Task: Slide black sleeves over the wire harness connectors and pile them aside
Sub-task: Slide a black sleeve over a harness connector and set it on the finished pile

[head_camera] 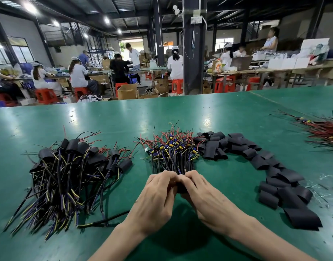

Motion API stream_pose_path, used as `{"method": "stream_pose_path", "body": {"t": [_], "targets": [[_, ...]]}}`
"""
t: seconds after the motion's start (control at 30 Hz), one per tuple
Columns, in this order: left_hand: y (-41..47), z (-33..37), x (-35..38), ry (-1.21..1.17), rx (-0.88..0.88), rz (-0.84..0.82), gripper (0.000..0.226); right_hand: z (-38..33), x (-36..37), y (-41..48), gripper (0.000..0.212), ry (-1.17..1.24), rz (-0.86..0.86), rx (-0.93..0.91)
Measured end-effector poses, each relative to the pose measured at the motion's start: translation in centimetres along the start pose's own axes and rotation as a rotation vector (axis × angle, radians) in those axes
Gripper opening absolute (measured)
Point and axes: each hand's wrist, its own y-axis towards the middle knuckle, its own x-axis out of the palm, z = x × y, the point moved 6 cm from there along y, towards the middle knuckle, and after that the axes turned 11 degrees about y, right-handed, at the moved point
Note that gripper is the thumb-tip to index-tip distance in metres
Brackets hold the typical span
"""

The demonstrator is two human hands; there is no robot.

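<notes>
**benchrat:** Green mat table [209,113], big workshop behind it. Nearest the camera, both hands are bunched together dead centre: left hand [156,198] and right hand [201,196], fingertips curled in and meeting on one black sleeve [181,187]. Both are pinching it. Can't tell whether a connector's already inside, the fingers hide it.

**wireguy:** So which way does it go once it's on?

**benchrat:** Left, I'd say. The finished pile [73,166], harnesses with sleeves on, sits left of the hands, near but not touching. The left hand's the closer one, so I'd guess that hand carries it across. The sleeve's long axis looks to run roughly away from the person. That matches the wires in the bare harness bundle [171,147], which lies just beyond the fingertips, tails toward the hands and yellow-and-blue connectors at the far end.

**wireguy:** And the spare sleeves?

**benchrat:** Loose sleeves [256,157] curve off to the right, so the right hand's nearer for grabbing one. Further out on the far right there's a separate heap of red wires [323,134], well apart. Past the table edge, people sit on red stools [46,96] at other benches.
</notes>
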Motion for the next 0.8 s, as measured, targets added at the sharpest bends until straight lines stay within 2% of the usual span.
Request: {"method": "stream_pose_path", "body": {"t": [0.13,0.27,0.33,0.4,0.47,0.57,0.63,0.7,0.8], "targets": [[0.3,0.6,-0.5,-0.007,0.089,0.051,0.027,0.7,0.3,0.0,0.044,-0.035,-0.021,0.012],[-0.4,1.7,-3.5,-0.099,0.230,0.401,0.022,2.4,-0.8,0.2,0.042,-0.082,0.047,0.077],[-0.8,1.5,-4.6,-0.237,0.221,0.526,0.023,3.2,-1.5,0.0,0.042,-0.065,0.086,0.103],[-0.4,0.5,-4.9,-0.319,0.132,0.535,0.024,4.0,-2.1,-0.2,0.041,-0.053,0.114,0.129],[0.5,-1.0,-4.3,-0.266,-0.022,0.403,0.023,4.6,-2.6,-0.2,0.041,-0.021,0.144,0.151],[1.0,-3.7,-1.0,-0.130,-0.227,-0.083,0.022,4.8,-3.1,-0.2,0.039,0.049,0.174,0.166],[0.5,-4.5,0.9,-0.075,-0.274,-0.279,0.023,4.7,-3.2,-0.2,0.038,0.091,0.189,0.163],[0.2,-4.5,1.6,-0.140,-0.309,-0.326,0.019,4.4,-3.2,-0.2,0.039,0.118,0.194,0.162],[0.3,-4.2,1.5,-0.282,-0.358,-0.312,0.007,4.1,-3.3,-0.1,0.040,0.124,0.199,0.147]]}}
